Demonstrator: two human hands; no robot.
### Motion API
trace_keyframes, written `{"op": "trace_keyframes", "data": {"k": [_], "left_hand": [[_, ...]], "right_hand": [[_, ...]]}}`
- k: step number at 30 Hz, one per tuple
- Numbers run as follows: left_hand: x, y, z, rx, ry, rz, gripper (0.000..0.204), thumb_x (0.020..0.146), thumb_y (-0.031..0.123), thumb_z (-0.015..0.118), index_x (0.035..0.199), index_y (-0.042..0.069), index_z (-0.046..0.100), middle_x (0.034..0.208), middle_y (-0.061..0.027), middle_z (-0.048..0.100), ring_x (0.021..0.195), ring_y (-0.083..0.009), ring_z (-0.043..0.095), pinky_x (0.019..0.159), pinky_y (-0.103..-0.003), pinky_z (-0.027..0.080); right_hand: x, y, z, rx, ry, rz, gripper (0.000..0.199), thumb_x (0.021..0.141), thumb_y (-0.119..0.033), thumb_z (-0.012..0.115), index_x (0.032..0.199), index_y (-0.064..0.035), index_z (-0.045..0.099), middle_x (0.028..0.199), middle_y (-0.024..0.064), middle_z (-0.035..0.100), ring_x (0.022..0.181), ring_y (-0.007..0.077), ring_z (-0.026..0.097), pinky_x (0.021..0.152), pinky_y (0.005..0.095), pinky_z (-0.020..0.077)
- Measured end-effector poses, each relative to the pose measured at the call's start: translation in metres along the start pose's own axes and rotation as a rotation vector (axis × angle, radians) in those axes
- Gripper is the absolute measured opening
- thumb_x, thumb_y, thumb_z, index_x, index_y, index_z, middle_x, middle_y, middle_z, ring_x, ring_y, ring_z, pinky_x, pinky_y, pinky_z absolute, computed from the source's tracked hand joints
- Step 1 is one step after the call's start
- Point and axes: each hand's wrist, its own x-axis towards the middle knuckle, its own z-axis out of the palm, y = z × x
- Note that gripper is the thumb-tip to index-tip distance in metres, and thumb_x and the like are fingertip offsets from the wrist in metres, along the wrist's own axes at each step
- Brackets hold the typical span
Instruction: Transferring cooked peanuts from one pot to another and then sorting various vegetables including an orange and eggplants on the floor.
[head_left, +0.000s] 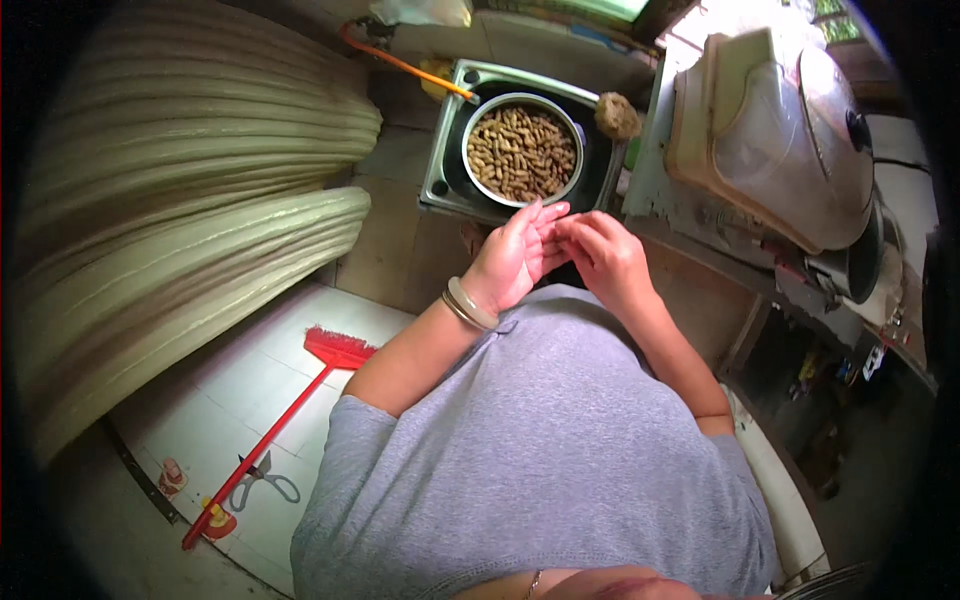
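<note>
- two bare hands come together near the middle of the frame: the left hand [513, 258] is spread, palm up and slightly cupped; the right hand [603, 258] has its fingers bent inward over the left palm. whether anything small is between them cannot be told.
- one round metal bowl [466, 147], upper centre, just beyond the fingertips; whether they touch its rim cannot be told.
- in the bowl: peanuts [522, 152] in their shells, too many to count, heaped across its whole width.
- one steel sink [446, 130], upper centre, with the bowl inside it.
- one orange hose [408, 67], ending at the sink's upper left.
- one brown spongy lump [617, 117], at the sink's right edge.
- two bangles [470, 303] on the left wrist.
- one see-through domed cover [752, 160], upper right.
- one red broom [340, 349] and one pair of scissors [263, 474], lower left, on white floor tiles.
</note>
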Motion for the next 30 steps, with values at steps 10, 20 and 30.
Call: {"op": "trace_keyframes", "data": {"k": [10, 20, 30], "left_hand": [[-0.021, 0.035, -0.017, -0.131, -0.058, 0.128, 0.050, 0.096, 0.040, 0.032, 0.130, 0.005, 0.037, 0.114, -0.0100, 0.053, 0.104, -0.0201, 0.051, 0.094, -0.036, 0.039], [-0.072, 0.082, -0.090, -0.213, 0.160, 0.483, 0.042, 0.095, 0.040, 0.038, 0.122, 0.010, 0.049, 0.126, -0.0137, 0.051, 0.118, -0.0252, 0.048, 0.098, -0.039, 0.039], [-0.140, 0.089, -0.168, -0.086, 0.390, 0.539, 0.054, 0.095, 0.042, 0.037, 0.134, 0.004, 0.034, 0.136, -0.0148, 0.040, 0.125, -0.0237, 0.040, 0.100, -0.034, 0.035]], "right_hand": [[0.046, -0.008, 0.036, 0.059, -0.082, -0.095, 0.017, 0.069, -0.003, 0.061, 0.085, -0.0053, 0.059, 0.074, 0.0098, 0.053, 0.068, 0.0284, 0.058, 0.058, 0.0373, 0.0496], [0.226, 0.007, 0.107, -0.188, -0.068, -0.391, 0.016, 0.073, -0.003, 0.060, 0.089, -0.0057, 0.058, 0.080, 0.0127, 0.054, 0.069, 0.0308, 0.060, 0.057, 0.0370, 0.0503], [0.470, 0.052, 0.124, -1.006, -0.249, -0.472, 0.017, 0.081, -0.009, 0.051, 0.095, -0.0015, 0.058, 0.098, 0.0166, 0.060, 0.078, 0.0339, 0.063, 0.063, 0.0403, 0.0534]]}}
